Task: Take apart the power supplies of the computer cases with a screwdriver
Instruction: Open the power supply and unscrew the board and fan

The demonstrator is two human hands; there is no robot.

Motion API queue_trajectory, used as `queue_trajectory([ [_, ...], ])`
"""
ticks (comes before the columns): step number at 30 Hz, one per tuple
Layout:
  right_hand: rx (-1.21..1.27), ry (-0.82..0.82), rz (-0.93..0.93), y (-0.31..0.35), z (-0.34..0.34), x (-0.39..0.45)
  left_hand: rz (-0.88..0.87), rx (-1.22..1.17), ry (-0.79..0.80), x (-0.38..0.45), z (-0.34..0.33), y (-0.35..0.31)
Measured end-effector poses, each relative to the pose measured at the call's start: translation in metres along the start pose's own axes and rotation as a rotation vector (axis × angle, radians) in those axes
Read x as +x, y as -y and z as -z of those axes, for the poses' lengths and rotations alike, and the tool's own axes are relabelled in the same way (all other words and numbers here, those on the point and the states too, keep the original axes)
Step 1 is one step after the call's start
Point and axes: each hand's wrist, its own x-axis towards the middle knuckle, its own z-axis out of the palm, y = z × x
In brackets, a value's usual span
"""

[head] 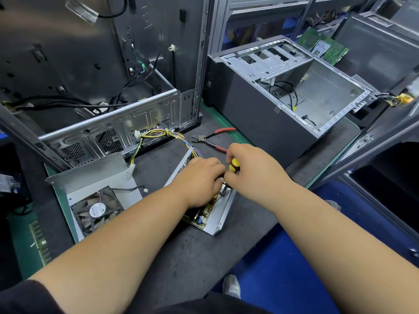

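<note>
With the cover and fan [96, 211] set aside at 9 o'clock, the right hand [249, 168] grips the yellow-handled screwdriver [233, 165] upright over the opened power supply [210, 214] at table centre while the left hand [201, 180], fingers curled, steadies its circuit board [204, 213]; the next move probably calls for backing out a board screw.

Red-handled cutting pliers [213, 139] lie open on the dark worktop [188, 257] at frame centre. A green circuit board [323, 46] leans at upper right, behind the metal shelving frame [267, 5]. A green memory stick [40, 241] lies at the lower left edge. Blue floor [283, 268] shows at lower right, with a grey shoe [231, 285] on it.
</note>
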Motion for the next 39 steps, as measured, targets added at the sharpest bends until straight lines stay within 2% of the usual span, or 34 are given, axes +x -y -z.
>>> queue_trajectory([
  [8,-0.217,-0.01,-0.017,-0.003,-0.004,-0.0013,0.024,-0.029,0.011,0.0003,0.0009,-0.0021],
  [17,-0.047,-0.019,0.009,-0.0014,-0.0029,-0.0003,0.002,-0.004,0.024,-0.0002,0.0002,-0.0009],
  [27,-0.206,0.017,0.005,-0.0057,-0.0032,-0.0012,0.03,-0.013,0.025,0.0009,0.0,-0.0023],
  [35,0.004,0.016,0.049,-0.0054,-0.0004,-0.0029,0.009,-0.001,0.014,-0.0001,-0.0013,-0.0012],
  [39,-0.028,0.014,0.06,-0.0086,0.0015,-0.0038,0.013,0.003,0.021,0.002,-0.0008,0.0002],
])
